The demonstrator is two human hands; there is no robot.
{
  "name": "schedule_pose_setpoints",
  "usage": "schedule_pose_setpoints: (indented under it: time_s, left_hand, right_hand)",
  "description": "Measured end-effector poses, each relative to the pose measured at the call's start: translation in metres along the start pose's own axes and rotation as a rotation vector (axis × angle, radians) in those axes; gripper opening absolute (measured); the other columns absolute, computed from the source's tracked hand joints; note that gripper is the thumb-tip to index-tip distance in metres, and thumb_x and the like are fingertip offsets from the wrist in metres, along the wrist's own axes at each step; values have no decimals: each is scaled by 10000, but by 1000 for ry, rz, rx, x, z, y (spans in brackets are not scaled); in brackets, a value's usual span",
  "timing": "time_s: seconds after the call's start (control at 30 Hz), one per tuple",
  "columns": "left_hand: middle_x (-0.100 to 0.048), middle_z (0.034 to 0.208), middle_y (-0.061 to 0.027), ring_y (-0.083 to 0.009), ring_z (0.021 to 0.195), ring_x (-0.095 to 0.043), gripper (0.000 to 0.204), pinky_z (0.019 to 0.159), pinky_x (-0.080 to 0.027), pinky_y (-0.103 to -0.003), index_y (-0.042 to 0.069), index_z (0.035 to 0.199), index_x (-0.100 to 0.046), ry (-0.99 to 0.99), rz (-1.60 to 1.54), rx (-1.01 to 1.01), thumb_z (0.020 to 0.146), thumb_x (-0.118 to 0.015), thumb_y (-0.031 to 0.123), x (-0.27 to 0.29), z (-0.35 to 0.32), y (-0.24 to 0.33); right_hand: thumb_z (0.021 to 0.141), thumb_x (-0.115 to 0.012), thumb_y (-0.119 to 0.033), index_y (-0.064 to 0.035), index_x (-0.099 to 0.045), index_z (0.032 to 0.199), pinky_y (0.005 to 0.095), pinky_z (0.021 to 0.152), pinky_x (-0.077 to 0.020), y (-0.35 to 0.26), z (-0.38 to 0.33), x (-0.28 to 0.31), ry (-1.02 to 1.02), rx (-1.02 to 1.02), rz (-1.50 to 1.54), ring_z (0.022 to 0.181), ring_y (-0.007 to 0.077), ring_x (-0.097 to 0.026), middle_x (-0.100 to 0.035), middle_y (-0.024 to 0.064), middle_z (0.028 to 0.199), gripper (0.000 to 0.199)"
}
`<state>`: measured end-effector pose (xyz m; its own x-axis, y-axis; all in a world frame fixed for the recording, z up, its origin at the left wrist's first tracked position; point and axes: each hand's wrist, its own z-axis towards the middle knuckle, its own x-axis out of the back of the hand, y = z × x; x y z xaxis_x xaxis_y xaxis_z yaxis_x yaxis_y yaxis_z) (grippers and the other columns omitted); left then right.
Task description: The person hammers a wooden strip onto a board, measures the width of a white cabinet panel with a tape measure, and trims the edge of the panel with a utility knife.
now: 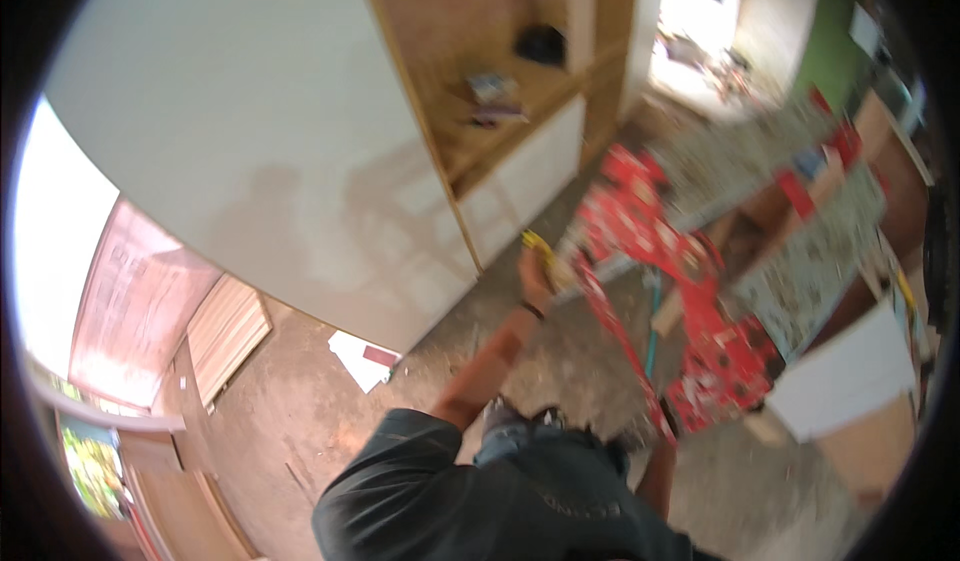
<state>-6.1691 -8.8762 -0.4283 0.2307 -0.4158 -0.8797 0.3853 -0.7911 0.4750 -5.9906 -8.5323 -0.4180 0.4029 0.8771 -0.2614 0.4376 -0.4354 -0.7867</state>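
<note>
My left hand, with a dark band at the wrist, reaches forward and is closed on a small yellow object. Blur hides what kind of object it is. It is close to the lower corner of a large white panel and beside a paint-spattered red work stand. My right hand is low, by the lower end of a thin red bar of that stand. Its fingers are mostly hidden, so its grip does not show. Two worn grey-green boards lie across the stand.
Behind the white panel stands an open wooden cabinet with small items and a dark bundle on its shelf. White sheets lie on the brown floor. Wood panels lean at the left. White and tan boards are at the right.
</note>
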Motion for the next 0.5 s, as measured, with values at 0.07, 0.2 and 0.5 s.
schedule_pose_setpoints:
  time_s: [0.07, 0.2, 0.5]
  left_hand:
    - [-629, 911, 9, -140, 828, -629, 205, 751, -548, -335, 139, 1024, -625, 54, 151, -39, 1023, -590, 341, -28, -10, -56]
    - [-592, 843, -11, -125, 780, -535, 399, 706, -460, -333, 22, 965, -635, 120, 564, -42, 989, -599, 418, -49, -40, -74]
    - [-630, 954, -65, -140, 853, -572, 537, 756, -467, -324, 0, 1085, -596, 0, 811, 152, 966, -590, 524, -87, -126, -88]
  right_hand:
    - [855, -751, -365, -48, -551, 1269, 394, 706, -489, -20, 0, 0, 16, 82, -72, 876, 254, -604, -604, 125, 1058, 558]
    - [858, -749, -376, -50, -545, 1287, 401, 748, -480, -40, -9, -33, -44, 146, -235, 925, 262, -591, -591, 132, 1100, 575]
    - [865, -744, -400, -55, -533, 1327, 416, 841, -460, -102, -36, -81, -238, 305, -499, 1033, 281, -562, -561, 148, 1196, 614]
